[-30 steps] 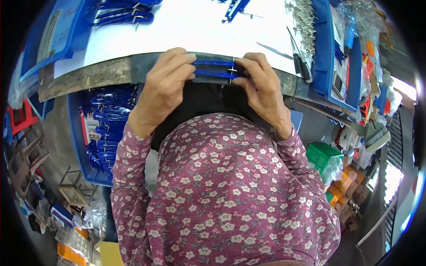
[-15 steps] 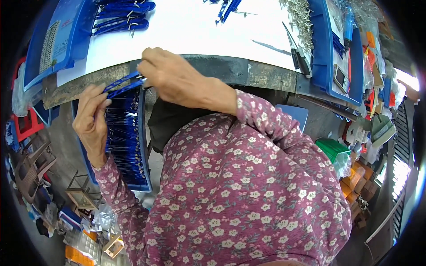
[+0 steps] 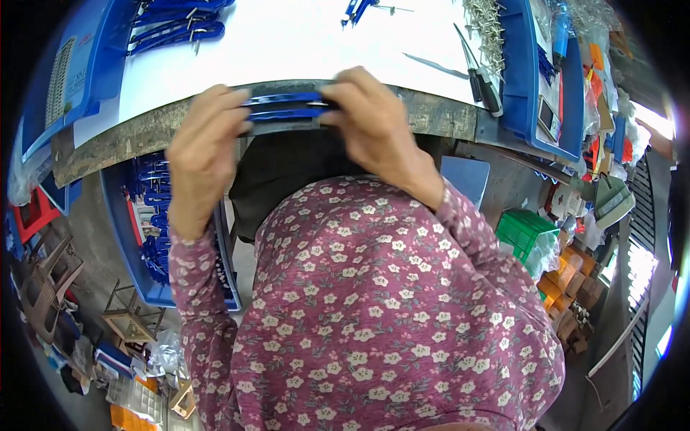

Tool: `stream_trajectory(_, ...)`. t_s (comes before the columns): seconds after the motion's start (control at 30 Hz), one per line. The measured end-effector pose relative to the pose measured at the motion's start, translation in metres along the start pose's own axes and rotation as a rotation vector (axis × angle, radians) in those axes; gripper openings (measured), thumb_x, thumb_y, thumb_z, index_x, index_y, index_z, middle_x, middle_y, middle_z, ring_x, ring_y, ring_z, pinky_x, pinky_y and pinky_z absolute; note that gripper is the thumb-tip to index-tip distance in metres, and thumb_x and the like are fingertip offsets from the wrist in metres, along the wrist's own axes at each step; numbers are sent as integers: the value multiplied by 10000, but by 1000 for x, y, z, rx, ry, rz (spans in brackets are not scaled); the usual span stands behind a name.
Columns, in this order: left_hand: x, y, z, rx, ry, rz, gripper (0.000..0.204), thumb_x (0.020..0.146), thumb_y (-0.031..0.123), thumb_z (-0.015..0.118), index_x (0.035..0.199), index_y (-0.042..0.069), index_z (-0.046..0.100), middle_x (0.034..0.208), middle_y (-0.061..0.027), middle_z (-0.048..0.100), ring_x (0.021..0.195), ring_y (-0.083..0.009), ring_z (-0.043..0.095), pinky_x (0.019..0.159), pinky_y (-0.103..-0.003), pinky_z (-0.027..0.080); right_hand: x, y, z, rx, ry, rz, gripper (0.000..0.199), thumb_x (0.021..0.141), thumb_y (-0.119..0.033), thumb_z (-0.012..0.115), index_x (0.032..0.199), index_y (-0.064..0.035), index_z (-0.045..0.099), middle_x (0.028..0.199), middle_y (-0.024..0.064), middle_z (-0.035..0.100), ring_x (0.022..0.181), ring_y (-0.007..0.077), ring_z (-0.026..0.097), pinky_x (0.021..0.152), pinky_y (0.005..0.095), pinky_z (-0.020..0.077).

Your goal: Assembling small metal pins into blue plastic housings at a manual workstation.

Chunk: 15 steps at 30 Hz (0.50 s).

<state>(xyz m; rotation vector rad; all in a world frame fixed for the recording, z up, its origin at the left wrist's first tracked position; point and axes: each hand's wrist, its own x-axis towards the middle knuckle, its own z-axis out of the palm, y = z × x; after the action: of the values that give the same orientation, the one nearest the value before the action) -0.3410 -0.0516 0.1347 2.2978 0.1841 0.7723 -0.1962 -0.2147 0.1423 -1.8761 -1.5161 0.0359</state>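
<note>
Both my hands are closed on a long, slim blue piece made of two parallel bars with a gap between them; its exact kind cannot be told. My left hand pinches its left end, my right hand the right end. The piece is held level, just at the front edge of the worktable. Motion blurs the fingers somewhat. Similar blue pieces lie in a pile at the table's far left, and a few more blue pieces are at the far middle.
Small metal pins are heaped at the right, beside a black-handled pointed tool. Blue bins stand at the left and right of the table. Below my left arm is another blue bin with several blue pieces.
Both hands have moved right with the blue piece, from over the lower bin to before my chest. The piece was slanted and is now level. The view has shifted slightly.
</note>
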Motion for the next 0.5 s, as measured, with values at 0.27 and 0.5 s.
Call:
stream_trajectory(0.27,-25,-2,-41,85,50,-209,149,703,-116,582,827,-38,608,934,-105,622,962,-244,570,817,-311,451,28,-9,39,63,-101,-140,237,679,-18,644,861,17,495,793,110,471,689,238,501,563,308,436)
stream_trajectory(0.5,6,19,25,-112,-13,-28,160,651,-119,603,785,-34,587,910,-105,614,916,-264,576,767,-315,474,-18,4,-34,-22,-52,21,336,644,47,658,957,17,538,877,129,521,748,262,544,620,304,449)
